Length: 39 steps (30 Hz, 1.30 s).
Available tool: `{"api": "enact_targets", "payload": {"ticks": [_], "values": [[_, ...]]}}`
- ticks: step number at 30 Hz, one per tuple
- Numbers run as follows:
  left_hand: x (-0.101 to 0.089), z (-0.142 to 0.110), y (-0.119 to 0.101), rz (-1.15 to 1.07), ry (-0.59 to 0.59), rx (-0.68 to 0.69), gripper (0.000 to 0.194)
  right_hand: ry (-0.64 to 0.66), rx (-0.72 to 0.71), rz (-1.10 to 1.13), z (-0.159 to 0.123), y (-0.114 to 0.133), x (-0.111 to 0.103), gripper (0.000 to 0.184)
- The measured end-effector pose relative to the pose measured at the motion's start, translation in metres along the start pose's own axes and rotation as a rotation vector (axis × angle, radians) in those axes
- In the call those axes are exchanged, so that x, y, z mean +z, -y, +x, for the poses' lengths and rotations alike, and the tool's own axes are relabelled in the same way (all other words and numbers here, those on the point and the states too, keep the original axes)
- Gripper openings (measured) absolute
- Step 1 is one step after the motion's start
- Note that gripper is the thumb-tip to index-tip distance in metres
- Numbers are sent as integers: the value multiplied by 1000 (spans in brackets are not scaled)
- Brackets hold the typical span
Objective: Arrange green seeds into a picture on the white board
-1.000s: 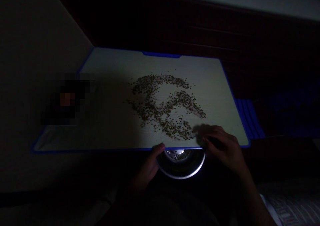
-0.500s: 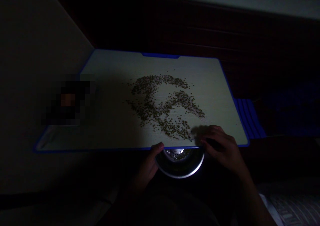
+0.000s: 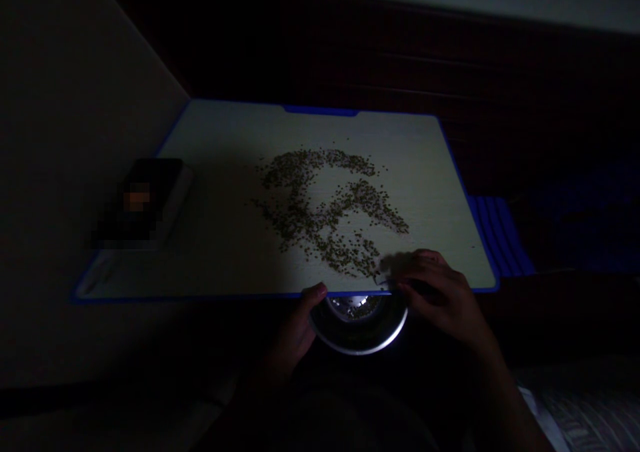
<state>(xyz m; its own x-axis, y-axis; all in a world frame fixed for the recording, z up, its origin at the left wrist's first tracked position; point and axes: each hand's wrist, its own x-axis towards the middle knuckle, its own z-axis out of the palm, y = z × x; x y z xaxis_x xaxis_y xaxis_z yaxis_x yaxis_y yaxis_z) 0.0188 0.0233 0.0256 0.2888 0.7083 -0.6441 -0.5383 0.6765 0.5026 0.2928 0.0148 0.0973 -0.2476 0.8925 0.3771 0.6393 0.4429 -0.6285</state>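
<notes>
Small dark seeds or grains (image 3: 295,222) lie scattered in curved bands over a pale folding table (image 3: 220,259) with a blue rim. My left hand (image 3: 303,325) is closed round the side of a shiny metal bowl (image 3: 360,352), its thumb up at the table's near edge. The bowl sits partly under that edge, with some grains inside. At the right of the bowl, my right hand (image 3: 440,289) rests low over the table edge, its fingers pinched together. A thin pale sliver shows at its fingertips beside the nearest grains; what it is, I cannot make out.
A dark box-like device (image 3: 160,199), partly blurred out, stands on the table's left end. Blue striped plastic (image 3: 500,235) lies beyond the right edge. A pale wall (image 3: 75,105) rises at left, and patterned cloth (image 3: 595,399) lies at lower right. The room is very dark.
My right hand has shifted slightly left along the table edge, and a grain or two now lies nearer that edge. My left hand and the bowl stay nearly in place.
</notes>
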Motion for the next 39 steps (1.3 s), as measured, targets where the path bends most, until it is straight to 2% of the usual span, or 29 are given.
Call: {"api": "enact_targets", "payload": {"ticks": [11, 20, 25, 29, 39], "values": [[1, 1, 1, 0, -24, 9, 37, 29, -35, -12, 0, 0, 0, 10], [3, -1, 0, -28, 8, -16, 38, 36, -35, -8, 0, 0, -1, 12], [3, -1, -1, -14, 30, 2, 36, -28, -5, 9, -1, 1, 1, 14], [1, -2, -2, -8, 42, -13, 32, -110, 78, 17, -2, 1, 4, 13], [-10, 3, 7, -50, -66, 13, 50, -86, 93, -6, -2, -1, 5, 14]]}}
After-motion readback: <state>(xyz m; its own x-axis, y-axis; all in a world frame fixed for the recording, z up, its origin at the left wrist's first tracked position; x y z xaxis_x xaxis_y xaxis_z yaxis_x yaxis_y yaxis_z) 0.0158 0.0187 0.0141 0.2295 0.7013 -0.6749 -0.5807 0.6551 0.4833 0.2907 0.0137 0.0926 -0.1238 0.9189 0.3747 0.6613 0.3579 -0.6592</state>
